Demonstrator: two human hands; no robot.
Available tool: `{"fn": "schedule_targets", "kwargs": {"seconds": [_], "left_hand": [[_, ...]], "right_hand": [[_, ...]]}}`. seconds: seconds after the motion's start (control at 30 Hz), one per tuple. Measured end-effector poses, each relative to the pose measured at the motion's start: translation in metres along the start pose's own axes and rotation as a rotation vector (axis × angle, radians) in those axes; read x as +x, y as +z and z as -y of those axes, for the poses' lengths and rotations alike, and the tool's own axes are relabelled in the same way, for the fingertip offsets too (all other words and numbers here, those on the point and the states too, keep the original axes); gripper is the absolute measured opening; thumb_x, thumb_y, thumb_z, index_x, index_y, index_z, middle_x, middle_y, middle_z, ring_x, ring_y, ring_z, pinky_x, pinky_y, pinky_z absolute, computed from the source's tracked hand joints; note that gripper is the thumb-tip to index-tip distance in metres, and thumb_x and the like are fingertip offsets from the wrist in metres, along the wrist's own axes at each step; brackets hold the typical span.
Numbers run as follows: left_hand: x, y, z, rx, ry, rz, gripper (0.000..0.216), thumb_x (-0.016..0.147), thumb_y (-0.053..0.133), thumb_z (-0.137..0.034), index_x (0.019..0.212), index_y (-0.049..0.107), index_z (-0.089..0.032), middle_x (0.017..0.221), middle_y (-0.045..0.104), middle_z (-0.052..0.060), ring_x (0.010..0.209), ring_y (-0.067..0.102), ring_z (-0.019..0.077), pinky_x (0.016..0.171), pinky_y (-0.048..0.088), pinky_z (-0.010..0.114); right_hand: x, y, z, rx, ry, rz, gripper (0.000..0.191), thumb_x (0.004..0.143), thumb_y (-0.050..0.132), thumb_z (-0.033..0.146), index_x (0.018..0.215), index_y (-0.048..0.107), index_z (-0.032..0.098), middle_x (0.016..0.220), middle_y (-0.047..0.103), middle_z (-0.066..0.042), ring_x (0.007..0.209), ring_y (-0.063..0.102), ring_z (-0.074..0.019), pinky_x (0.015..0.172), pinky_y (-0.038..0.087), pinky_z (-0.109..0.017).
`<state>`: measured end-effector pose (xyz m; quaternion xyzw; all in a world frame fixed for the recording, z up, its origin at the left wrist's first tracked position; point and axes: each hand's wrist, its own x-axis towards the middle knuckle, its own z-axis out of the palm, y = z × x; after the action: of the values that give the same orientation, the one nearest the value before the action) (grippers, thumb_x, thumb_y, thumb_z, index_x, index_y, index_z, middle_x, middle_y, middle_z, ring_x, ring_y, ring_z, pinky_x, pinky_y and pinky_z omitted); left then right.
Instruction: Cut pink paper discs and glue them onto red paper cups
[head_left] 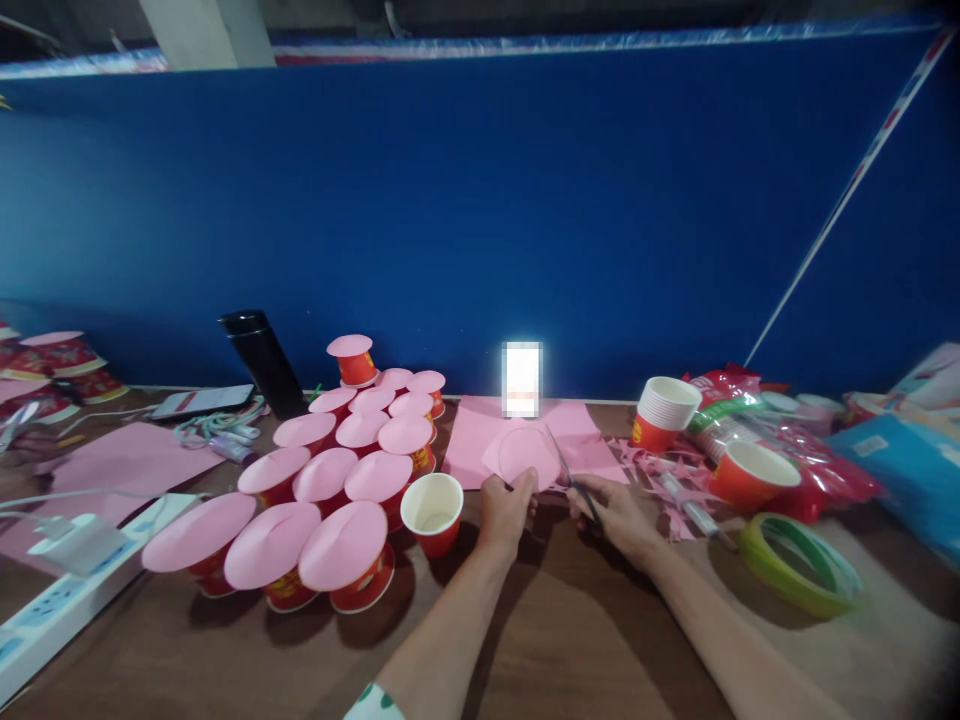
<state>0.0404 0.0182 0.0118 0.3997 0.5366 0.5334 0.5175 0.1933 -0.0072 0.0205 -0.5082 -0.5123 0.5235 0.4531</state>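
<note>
Between my hands is a piece of pink paper (525,455) with a round outline drawn on it. My left hand (508,510) pinches its near edge. Scissors (561,455) are in my right hand (611,515), fingers wrapped round the handles, with the blades pointing away along the paper's right side. Under this piece lies a larger pink sheet (465,440) on the table. An uncovered red paper cup (433,515) stands just left of my left hand. Further left, several upturned red cups carry pink paper discs (343,547) on top.
A lit phone (522,380) leans at the back. Right are stacked cups (664,412), pink scraps (671,475), a glue tube (690,508), green tape (799,565) and red plastic packaging (810,460). Left are a black flask (262,362), a power strip (97,575) and another person's hand (22,445).
</note>
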Motion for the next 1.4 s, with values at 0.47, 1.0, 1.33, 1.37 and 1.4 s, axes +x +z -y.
{"fn": "schedule_targets", "kwargs": {"seconds": [0.47, 1.0, 1.33, 1.37, 1.4], "left_hand": [[-0.0012, -0.0006, -0.0032, -0.024, 0.023, 0.023, 0.027, 0.069, 0.066, -0.033, 0.054, 0.060, -0.012, 0.042, 0.054, -0.001, 0.038, 0.049, 0.0100, 0.039, 0.037, 0.020], [-0.0001, -0.0010, -0.0002, -0.016, 0.007, 0.019, 0.027, 0.069, 0.065, -0.033, 0.053, 0.058, -0.013, 0.042, 0.054, -0.001, 0.038, 0.049, 0.0102, 0.038, 0.037, 0.020], [0.0009, -0.0005, 0.0023, -0.043, -0.004, -0.004, 0.026, 0.069, 0.066, -0.035, 0.057, 0.055, -0.015, 0.044, 0.053, -0.002, 0.037, 0.048, 0.0105, 0.036, 0.037, 0.021], [0.0011, -0.0005, 0.0023, -0.043, -0.012, -0.001, 0.026, 0.069, 0.066, -0.036, 0.057, 0.055, -0.015, 0.044, 0.054, -0.002, 0.037, 0.048, 0.0107, 0.036, 0.037, 0.021], [0.0013, -0.0006, 0.0022, -0.040, -0.019, 0.001, 0.027, 0.069, 0.066, -0.036, 0.057, 0.055, -0.015, 0.044, 0.054, -0.002, 0.037, 0.048, 0.0108, 0.035, 0.036, 0.021]], "right_hand": [[-0.0005, 0.0000, -0.0002, 0.041, 0.023, 0.002, 0.052, 0.064, 0.073, 0.052, 0.099, 0.065, 0.014, 0.055, 0.055, 0.003, 0.045, 0.047, -0.0083, 0.040, 0.033, -0.019], [-0.0003, -0.0004, -0.0011, 0.043, 0.014, 0.008, 0.044, 0.065, 0.074, 0.050, 0.093, 0.066, 0.016, 0.055, 0.055, 0.004, 0.045, 0.047, -0.0083, 0.042, 0.034, -0.019], [-0.0007, 0.0002, -0.0010, 0.029, 0.015, 0.012, 0.048, 0.064, 0.074, 0.050, 0.097, 0.066, 0.015, 0.055, 0.052, 0.004, 0.044, 0.046, -0.0086, 0.040, 0.034, -0.020], [-0.0005, -0.0002, -0.0009, 0.013, 0.015, 0.010, 0.048, 0.064, 0.075, 0.049, 0.098, 0.067, 0.016, 0.054, 0.052, 0.005, 0.044, 0.046, -0.0087, 0.040, 0.034, -0.020], [-0.0004, -0.0006, -0.0007, -0.002, 0.018, 0.005, 0.049, 0.063, 0.075, 0.049, 0.098, 0.067, 0.016, 0.054, 0.052, 0.005, 0.043, 0.046, -0.0089, 0.040, 0.034, -0.020]]}}
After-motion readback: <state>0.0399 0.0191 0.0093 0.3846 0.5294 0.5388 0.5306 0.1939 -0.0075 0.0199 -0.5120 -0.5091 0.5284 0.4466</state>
